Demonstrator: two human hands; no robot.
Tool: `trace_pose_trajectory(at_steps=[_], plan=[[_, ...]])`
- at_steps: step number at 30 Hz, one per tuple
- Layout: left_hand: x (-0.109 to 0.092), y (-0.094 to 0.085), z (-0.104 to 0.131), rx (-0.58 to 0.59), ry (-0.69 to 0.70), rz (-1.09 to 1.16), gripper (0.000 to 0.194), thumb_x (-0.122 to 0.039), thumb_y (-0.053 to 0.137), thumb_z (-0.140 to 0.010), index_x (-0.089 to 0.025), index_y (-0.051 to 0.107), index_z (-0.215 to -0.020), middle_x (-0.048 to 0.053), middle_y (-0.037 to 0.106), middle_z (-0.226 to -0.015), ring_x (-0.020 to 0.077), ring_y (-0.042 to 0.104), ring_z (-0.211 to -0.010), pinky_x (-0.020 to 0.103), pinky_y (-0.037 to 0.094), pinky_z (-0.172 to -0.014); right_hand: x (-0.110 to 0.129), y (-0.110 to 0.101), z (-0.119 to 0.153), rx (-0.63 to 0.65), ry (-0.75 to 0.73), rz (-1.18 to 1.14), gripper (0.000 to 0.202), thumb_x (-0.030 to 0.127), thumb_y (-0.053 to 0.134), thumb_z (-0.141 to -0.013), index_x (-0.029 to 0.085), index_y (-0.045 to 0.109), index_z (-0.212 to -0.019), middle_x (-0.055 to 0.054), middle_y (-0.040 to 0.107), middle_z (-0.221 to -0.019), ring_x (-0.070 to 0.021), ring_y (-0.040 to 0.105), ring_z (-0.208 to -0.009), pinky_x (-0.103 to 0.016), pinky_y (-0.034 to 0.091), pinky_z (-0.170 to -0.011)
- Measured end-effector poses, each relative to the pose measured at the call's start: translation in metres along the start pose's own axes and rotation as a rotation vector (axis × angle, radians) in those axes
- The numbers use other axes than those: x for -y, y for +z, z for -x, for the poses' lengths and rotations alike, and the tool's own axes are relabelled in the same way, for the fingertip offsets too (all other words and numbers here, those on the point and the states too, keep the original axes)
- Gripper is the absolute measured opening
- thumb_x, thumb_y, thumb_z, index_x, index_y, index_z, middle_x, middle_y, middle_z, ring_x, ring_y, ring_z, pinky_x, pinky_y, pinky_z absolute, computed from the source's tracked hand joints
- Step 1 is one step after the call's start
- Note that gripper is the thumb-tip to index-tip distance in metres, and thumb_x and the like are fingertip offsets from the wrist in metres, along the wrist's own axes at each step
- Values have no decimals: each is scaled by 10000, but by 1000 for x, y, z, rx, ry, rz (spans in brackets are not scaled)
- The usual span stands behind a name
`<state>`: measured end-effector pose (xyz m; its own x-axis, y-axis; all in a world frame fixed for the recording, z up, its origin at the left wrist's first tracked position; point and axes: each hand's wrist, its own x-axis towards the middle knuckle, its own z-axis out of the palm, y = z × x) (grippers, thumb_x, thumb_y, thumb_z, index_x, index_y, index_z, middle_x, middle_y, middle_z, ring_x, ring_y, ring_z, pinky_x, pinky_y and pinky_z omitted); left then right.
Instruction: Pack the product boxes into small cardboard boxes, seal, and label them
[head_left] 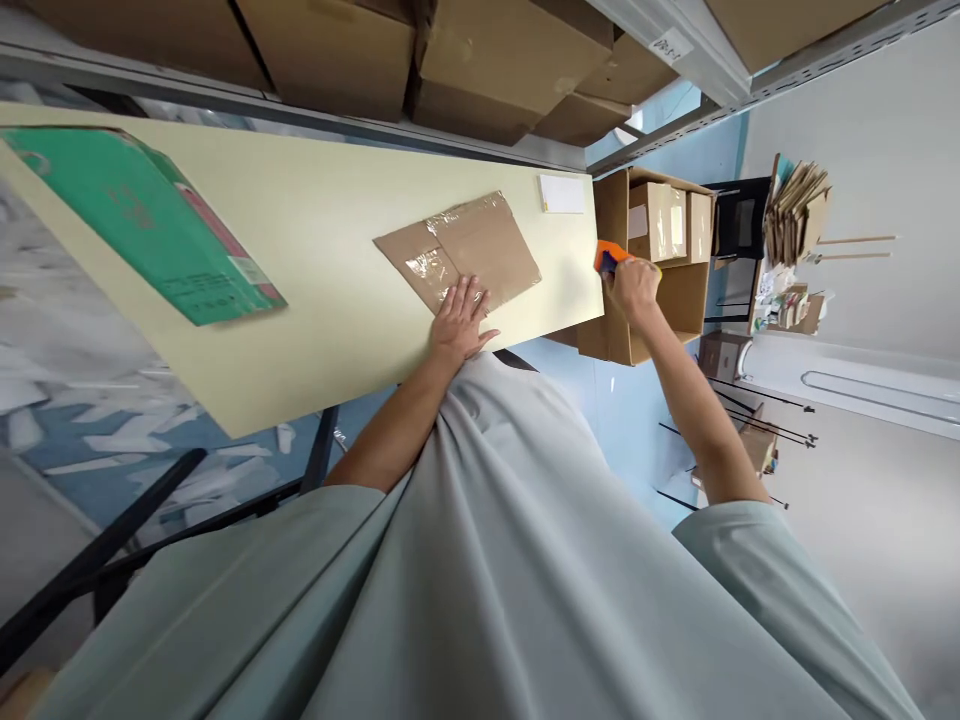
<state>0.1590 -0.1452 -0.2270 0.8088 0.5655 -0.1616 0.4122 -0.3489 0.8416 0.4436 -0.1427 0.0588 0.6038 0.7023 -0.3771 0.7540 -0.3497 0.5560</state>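
Note:
A flat brown cardboard parcel point(487, 245) with shiny strips of clear tape lies at a slant on the pale yellow table point(330, 230). My left hand point(460, 318) rests flat on its near edge, fingers stretched out. Out past the table's right end, my right hand point(636, 288) is closed around an orange tape dispenser point(611, 254), whose lower part is dark. The fingers hide most of its handle. A small white pad of labels or paper point(562, 194) lies near the table's far right corner.
A green printed carton point(142, 225) lies on the table's left part. Cardboard boxes point(480, 60) fill the shelf along the far edge. Beside the right end stands a large open carton point(616, 215) with smaller boxes point(660, 220) inside. White scraps point(127, 430) litter the floor at left.

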Motion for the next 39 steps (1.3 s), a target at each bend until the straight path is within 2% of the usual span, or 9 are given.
trace_pose_trajectory(at_steps=[6,12,16,20,25,29,32,35,39], plan=[[7,-6,3,82,46,-95,993,-658,532,-1105,-53,325,-1864,250,174,-1959,452,60,-1854,704,56,-1472,43,39,37,58,-43,-275,527,549,505,-1219,73,699,-1334,-285,799,-1233,-413,783,-1171,-445,605,-956],[-5,-3,-9,138,-41,-177,900,-672,438,-1132,-222,302,-1900,119,255,-1970,483,29,-1846,798,80,-1434,49,80,10,111,-179,-515,529,616,514,-1214,139,665,-1385,-227,819,-1243,-403,795,-1166,-422,600,-935],[-19,3,-37,224,-134,-242,854,-705,406,-1141,-336,291,-1902,46,168,-1996,539,55,-1815,889,160,-1358,56,95,-12,152,-224,-613,545,652,527,-1207,159,657,-1399,-206,830,-1226,-387,819,-1119,-429,603,-947],[-27,3,-49,246,-190,-277,878,-735,518,-1112,-373,325,-1889,36,103,-2005,559,73,-1800,879,176,-1362,56,98,-30,171,-258,-671,528,650,556,-1199,169,668,-1384,-193,841,-1212,-374,829,-1086,-439,616,-947],[-27,-3,-30,213,-163,-222,858,-604,690,-1062,-347,451,-1846,71,278,-1970,536,-20,-1833,851,13,-1424,45,90,-42,183,-298,-725,507,610,541,-1203,170,656,-1427,-196,847,-1195,-390,833,-1100,-439,624,-936],[-33,-6,-26,239,-195,-255,773,-410,662,-1076,-281,504,-1822,94,315,-1952,528,-35,-1835,856,-37,-1421,36,81,-47,222,-374,-827,408,537,539,-1188,209,648,-1405,-155,847,-1155,-372,824,-1059,-419,624,-912],[-43,-14,-35,261,-229,-264,705,-366,603,-1093,-253,558,-1788,120,372,-1924,532,72,-1831,882,48,-1409,38,76,-50,255,-450,-978,341,466,518,-1156,228,633,-1371,-104,833,-1096,-336,800,-1002,-419,642,-904],[-63,-38,-47,149,-261,-206,662,-385,490,-1140,-187,575,-1766,176,492,-1851,487,318,-1788,808,283,-1412,44,68,-53,256,-512,-1129,341,379,508,-1097,222,617,-1379,-107,818,-1140,-328,787,-1037,-459,667,-957],[-109,-95,-54,-370,-123,-224,635,-396,397,-1197,-163,548,-1768,193,562,-1802,345,495,-1722,604,419,-1432,54,35,-56,170,-707,-1268,456,324,496,-1064,176,585,-1487,-187,765,-1376,-343,759,-1243,-512,650,-1111]])
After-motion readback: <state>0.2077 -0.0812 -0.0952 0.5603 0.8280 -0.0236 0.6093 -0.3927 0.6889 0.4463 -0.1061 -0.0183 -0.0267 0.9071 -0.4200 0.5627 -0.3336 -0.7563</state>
